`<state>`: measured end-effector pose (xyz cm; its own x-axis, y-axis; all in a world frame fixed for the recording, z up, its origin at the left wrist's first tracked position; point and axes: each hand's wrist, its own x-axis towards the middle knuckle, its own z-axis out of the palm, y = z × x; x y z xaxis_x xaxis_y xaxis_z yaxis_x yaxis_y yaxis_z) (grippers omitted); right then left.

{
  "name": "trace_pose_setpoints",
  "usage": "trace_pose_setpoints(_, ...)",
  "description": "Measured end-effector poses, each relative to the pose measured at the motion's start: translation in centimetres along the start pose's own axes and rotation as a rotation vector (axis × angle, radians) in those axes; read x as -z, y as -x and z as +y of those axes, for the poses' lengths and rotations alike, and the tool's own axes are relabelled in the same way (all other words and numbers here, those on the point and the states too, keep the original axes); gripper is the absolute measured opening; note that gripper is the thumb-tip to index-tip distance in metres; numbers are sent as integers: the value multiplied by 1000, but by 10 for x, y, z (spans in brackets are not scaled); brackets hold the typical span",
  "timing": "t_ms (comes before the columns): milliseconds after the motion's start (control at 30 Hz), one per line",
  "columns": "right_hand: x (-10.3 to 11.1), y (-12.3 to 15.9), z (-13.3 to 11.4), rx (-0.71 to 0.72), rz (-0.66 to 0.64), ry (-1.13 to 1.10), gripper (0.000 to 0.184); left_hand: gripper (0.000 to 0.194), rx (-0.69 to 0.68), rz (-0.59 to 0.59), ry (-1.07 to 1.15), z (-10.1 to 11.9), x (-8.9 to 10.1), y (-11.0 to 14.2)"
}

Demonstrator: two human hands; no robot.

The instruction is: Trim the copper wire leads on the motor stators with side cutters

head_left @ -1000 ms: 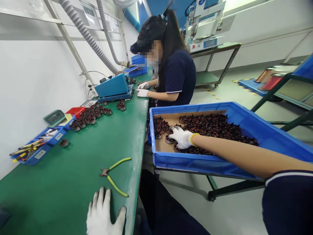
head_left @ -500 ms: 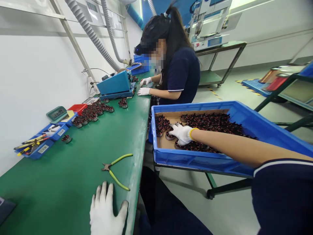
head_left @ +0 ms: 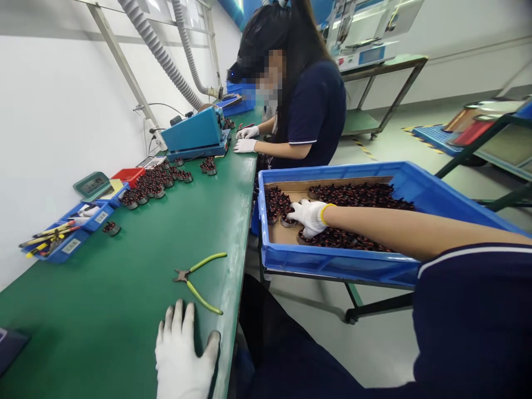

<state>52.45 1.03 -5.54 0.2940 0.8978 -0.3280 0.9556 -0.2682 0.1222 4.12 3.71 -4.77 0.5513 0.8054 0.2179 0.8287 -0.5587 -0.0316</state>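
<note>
Component (head_left: 287, 219), round and squat, right at the fingertips of my right hand (head_left: 310, 217), on the side toward the desk (head_left: 124, 288), and that's the relation I'm watching: fingers, then part, then the blue tray's (head_left: 324, 263) desk-side edge. No long axis to line up with; it looks upright on its grey base. Right hand is plainly the nearer one, fingers curved and part-spread, and from out here I cannot tell whether they grip it or merely touch. Left hand (head_left: 183, 354) lies palm-down by the desk's right edge, fingers stretched, thumb wide, holding nothing.

Counting now! One pair of cutters (head_left: 182, 275) just beyond my left fingertips, handles splayed toward the desk's right edge. One lone component (head_left: 111, 228) near the desk's wall-side edge, one pile (head_left: 152, 185) beyond it, too tangled for me to number; same with the mass (head_left: 366, 195) in the tray. One red bin (head_left: 130, 176), one blue machine (head_left: 195, 133), one co-worker (head_left: 318, 105), two gloved hands (head_left: 245, 146) on the desk's far stretch.
</note>
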Motion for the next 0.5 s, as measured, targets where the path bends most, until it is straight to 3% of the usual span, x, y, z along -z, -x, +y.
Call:
trace_pose_setpoints(100, 2, 5, -1, -5, -5, 19, 49, 59, -9, 25, 2, 3, 2, 0)
trace_pose_setpoints(500, 5, 4, -1, -69, -65, 44, 47, 58, -41, 86, 5, 6, 3, 0)
